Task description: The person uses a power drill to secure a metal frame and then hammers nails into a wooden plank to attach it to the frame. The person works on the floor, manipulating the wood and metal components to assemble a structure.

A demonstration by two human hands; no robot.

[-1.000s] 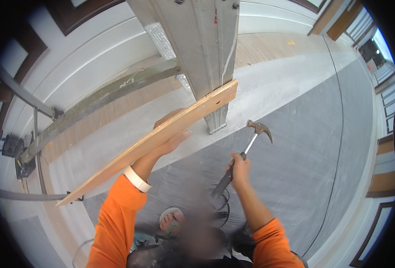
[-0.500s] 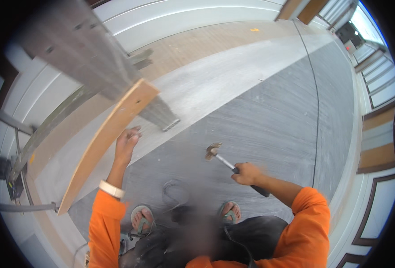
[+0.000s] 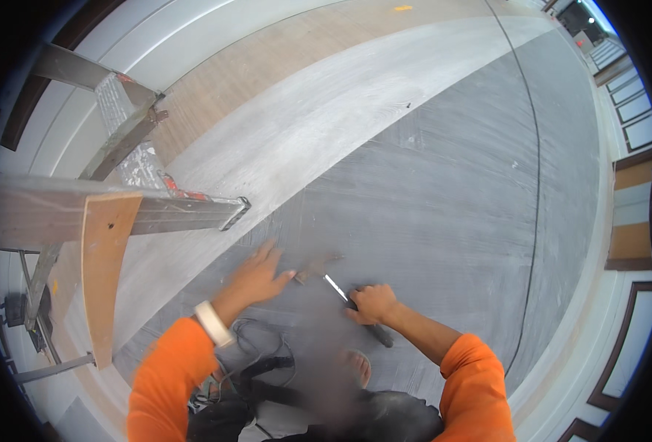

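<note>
My right hand (image 3: 374, 303) is closed round the dark grip of a claw hammer (image 3: 335, 286). Its bright shaft points up and left, and its head is smeared by motion. My left hand (image 3: 254, 278) is just left of the hammer head, open with its fingers stretched out and nothing visible in it. To the left of that hand, a narrow wooden board (image 3: 105, 276) with a dark hole near its top stands upright against a metal ladder (image 3: 186, 215).
Grey sheeting (image 3: 422, 199) covers the floor, with a dark cable (image 3: 536, 162) running along it. Loose cords (image 3: 256, 335) lie close to my feet. White panelled walls (image 3: 171, 48) bound the left side; brown-framed panels (image 3: 632, 339) line the right.
My view has swung down and the ladder and board appear turned and farther left. My left hand has moved away from the board, toward the hammer head, its fingers now spread. The hammer is lower.
</note>
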